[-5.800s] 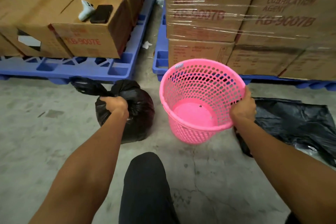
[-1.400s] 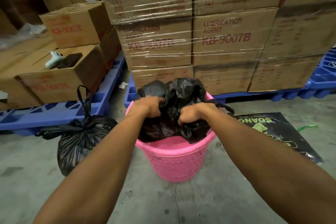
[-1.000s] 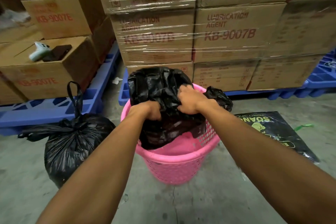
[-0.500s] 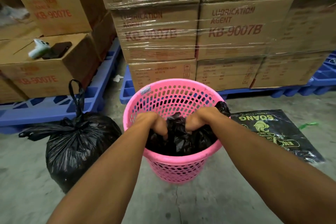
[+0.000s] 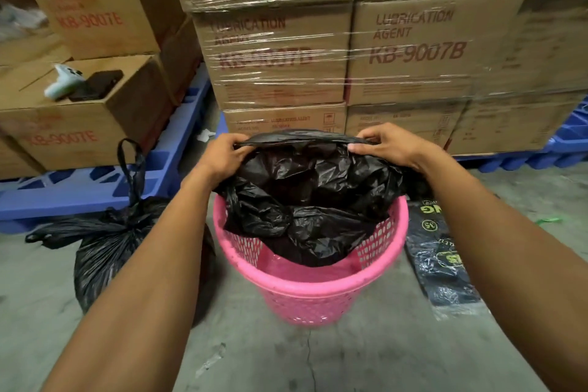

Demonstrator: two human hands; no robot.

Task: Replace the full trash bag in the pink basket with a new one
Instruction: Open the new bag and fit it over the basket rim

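The pink perforated basket (image 5: 313, 294) stands on the concrete floor in front of me. A new black trash bag (image 5: 311, 200) hangs down into it, crumpled, its lower end inside the basket. My left hand (image 5: 222, 156) pinches the bag's top edge on the left, and my right hand (image 5: 386, 145) pinches it on the right, stretching that edge above the basket's far rim. The full black trash bag (image 5: 108, 245), tied at the top, sits on the floor left of the basket, partly hidden by my left forearm.
Stacked cardboard boxes wrapped in film (image 5: 350, 51) on blue pallets (image 5: 82, 191) stand close behind the basket. A flat pack of black bags (image 5: 440, 261) lies on the floor at the right. A white device and a dark phone (image 5: 95, 84) rest on a box at the left.
Half a second ago both hands were pressed down inside the basket with the bag bunched. Now they have risen and spread apart, lifting the bag's top edge above the far rim.
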